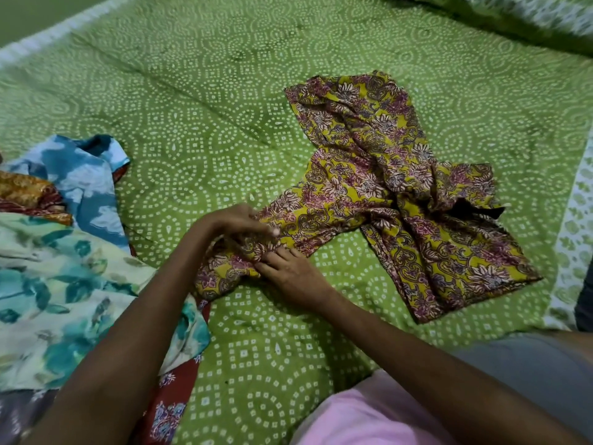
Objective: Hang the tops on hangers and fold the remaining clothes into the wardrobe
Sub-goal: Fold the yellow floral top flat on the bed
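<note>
Plainly, writing: we read no brand, label or lettering on anything in view.
Garment: we see the yellow floral garment [382, 194] spread on the green bedsheet [199, 123], right of the middle, crumpled and partly doubled over.
Long axis: we trace it from the bunched near-left end under our hands to the wider far-right part, with one flap pointing away from us and another toward the right edge of the bed.
Left hand [237, 221]: our fingers curl over the near end and pinch its cloth.
Right hand [293, 274]: our fingertips grip the same bunched end from the near side, just beside the left hand.
Pile: we see the clothes pile [64, 268] at the left, apart from the garment.
</note>
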The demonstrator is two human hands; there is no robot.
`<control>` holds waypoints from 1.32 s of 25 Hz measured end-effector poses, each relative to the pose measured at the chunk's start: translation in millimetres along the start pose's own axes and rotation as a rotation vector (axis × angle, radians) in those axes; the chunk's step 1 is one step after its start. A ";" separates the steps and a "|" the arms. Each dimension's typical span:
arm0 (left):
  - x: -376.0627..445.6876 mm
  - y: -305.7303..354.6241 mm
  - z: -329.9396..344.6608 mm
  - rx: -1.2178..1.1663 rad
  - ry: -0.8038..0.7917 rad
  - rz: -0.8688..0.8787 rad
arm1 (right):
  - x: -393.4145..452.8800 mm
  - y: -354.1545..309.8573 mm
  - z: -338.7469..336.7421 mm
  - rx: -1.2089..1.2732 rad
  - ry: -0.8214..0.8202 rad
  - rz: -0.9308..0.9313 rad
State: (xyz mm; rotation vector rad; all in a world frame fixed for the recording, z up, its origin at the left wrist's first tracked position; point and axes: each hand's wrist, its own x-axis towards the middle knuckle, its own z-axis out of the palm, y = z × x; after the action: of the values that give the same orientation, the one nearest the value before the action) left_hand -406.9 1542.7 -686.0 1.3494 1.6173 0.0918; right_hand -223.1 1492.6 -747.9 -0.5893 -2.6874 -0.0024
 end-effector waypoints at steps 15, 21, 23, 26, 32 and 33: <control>-92.1 -32.8 -3.2 -0.449 0.183 0.026 | 5.9 -18.2 -21.8 0.256 0.331 0.243; -102.0 1.9 -0.9 -0.413 0.156 0.039 | 1.0 -34.9 -47.4 2.003 0.039 1.381; -109.6 7.9 0.8 -0.428 0.140 0.049 | -0.1 -34.5 -52.3 2.341 -0.027 1.201; -113.7 2.9 2.7 -0.459 0.129 -0.006 | -1.7 -37.7 -50.0 2.501 -0.025 1.025; -101.7 -63.3 26.0 -0.069 0.401 -0.094 | 0.8 -65.4 -43.1 2.168 -0.454 1.326; -99.9 -70.0 31.6 -0.023 0.437 -0.106 | -0.1 -68.2 -45.1 2.118 -0.626 1.308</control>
State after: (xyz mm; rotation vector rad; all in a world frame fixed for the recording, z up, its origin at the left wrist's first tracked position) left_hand -444.8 1422.6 -682.5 1.2818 2.0402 0.3607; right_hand -233.8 1426.7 -700.8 -1.1787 -0.6773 2.8380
